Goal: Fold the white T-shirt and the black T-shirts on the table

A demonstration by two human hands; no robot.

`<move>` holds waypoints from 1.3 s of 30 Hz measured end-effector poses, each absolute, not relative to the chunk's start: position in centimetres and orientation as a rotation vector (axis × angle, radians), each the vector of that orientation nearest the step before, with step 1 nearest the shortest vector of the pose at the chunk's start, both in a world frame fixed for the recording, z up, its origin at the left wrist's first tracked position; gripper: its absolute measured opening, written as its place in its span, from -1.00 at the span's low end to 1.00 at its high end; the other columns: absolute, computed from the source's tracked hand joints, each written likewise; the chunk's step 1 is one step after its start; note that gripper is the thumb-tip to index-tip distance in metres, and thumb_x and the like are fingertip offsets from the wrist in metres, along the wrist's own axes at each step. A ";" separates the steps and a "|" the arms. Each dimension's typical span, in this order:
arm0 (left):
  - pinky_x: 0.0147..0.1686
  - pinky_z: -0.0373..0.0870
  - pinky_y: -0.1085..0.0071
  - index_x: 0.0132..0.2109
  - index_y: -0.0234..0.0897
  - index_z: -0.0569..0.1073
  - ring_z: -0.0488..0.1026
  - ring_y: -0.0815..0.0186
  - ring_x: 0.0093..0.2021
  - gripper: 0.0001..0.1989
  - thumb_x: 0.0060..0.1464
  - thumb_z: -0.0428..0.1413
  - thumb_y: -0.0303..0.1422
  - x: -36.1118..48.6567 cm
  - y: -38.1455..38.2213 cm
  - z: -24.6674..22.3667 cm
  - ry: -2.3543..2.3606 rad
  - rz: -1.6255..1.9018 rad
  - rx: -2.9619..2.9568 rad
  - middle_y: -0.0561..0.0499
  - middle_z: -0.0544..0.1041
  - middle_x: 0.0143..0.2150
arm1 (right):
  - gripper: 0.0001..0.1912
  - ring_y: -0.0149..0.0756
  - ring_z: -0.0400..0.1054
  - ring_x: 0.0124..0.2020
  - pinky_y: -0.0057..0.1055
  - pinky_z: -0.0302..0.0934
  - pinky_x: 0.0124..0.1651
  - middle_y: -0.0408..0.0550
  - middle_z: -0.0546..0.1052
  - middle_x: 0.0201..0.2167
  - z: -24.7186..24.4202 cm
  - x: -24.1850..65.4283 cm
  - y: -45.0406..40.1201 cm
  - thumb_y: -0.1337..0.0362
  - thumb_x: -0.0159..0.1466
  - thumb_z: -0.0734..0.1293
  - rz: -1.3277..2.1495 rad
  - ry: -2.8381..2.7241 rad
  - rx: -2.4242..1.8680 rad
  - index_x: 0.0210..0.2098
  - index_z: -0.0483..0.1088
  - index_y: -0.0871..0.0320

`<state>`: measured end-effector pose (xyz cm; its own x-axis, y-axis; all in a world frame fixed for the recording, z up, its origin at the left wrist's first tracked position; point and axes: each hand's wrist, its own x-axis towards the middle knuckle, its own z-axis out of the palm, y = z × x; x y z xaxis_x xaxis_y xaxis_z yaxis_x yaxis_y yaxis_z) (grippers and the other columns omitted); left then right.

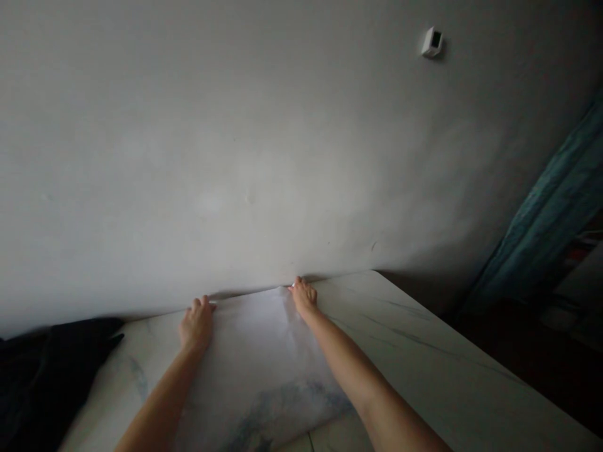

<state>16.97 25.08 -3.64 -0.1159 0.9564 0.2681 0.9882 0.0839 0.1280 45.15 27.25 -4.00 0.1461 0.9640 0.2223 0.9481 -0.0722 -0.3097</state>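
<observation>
A large pale, slightly translucent sheet lies flat on a white marble-patterned tabletop, with grey-blue veining showing through near its lower edge. My left hand grips the far edge of the sheet close to the wall. My right hand pinches the sheet's far right corner between its fingertips. Both forearms stretch forward over the sheet and table. The sheet's near end passes out of view behind my arms and the bottom of the picture.
The table's far side meets a plain grey wall. A dark cloth lies at the left end of the table. A small white wall fitting sits high up, and a teal curtain hangs at the right, beyond the table's corner.
</observation>
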 end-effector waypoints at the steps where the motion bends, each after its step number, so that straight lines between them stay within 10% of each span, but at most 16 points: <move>1: -0.18 0.35 0.21 0.04 -0.39 0.39 0.43 -0.01 -0.02 -0.65 0.29 -0.21 -0.38 17.4 24.8 -3.4 -2.181 -0.424 -1.990 -0.30 0.48 -0.02 | -0.63 0.07 0.33 0.08 -0.14 0.19 0.04 0.45 0.43 0.03 -3.7 44.7 27.0 0.37 0.41 0.09 0.020 -1.803 -2.080 0.11 0.31 0.43; 11: 0.26 0.08 -0.11 0.36 -0.34 0.15 0.07 -0.09 0.38 -0.42 0.27 -0.20 -0.22 23.1 23.5 -6.5 -1.962 -0.385 -2.281 -0.26 0.09 0.42 | -0.43 -0.12 -0.21 0.43 0.09 -0.28 0.38 -0.03 -0.09 0.45 -5.4 39.6 23.7 -0.01 0.45 0.00 0.281 -2.292 -1.705 0.37 0.05 0.03; 16: 0.27 0.09 -0.10 0.38 -0.12 0.13 0.06 -0.02 0.40 -0.45 0.29 -0.23 -0.19 15.7 24.3 -7.4 -1.941 -0.279 -2.339 -0.13 0.11 0.43 | -0.39 -0.12 -0.24 0.44 -0.03 -0.31 0.40 0.09 -0.08 0.44 -5.2 45.4 24.0 0.01 0.44 0.04 0.240 -2.238 -1.894 0.39 0.01 0.13; 21: 0.34 -0.10 -0.05 0.31 -0.45 0.24 0.02 -0.08 0.41 -0.45 0.30 -0.19 -0.26 18.2 21.7 -5.7 -2.059 -0.281 -2.057 -0.39 0.18 0.37 | -0.33 -0.01 -0.25 0.44 0.01 -0.49 0.40 0.30 -0.02 0.40 -4.3 42.6 22.4 0.00 0.43 0.04 0.140 -2.023 -2.070 0.34 0.09 0.37; 39: 0.29 -0.01 -0.15 0.38 -0.07 0.08 -0.01 -0.14 0.41 -0.43 0.29 -0.13 -0.10 23.1 2.8 -7.2 -2.043 -0.244 -2.199 -0.20 0.06 0.43 | -0.42 -0.08 -0.16 0.42 0.09 -0.34 0.39 0.03 0.01 0.42 -6.4 38.8 4.0 -0.01 0.42 0.06 0.194 -2.060 -1.826 0.36 0.10 0.04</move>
<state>23.08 2.80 -7.24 0.0705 0.9760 0.2059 0.9971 -0.0752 0.0150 38.83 4.01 -6.41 -0.0839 0.9786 0.1879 0.9262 0.1462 -0.3477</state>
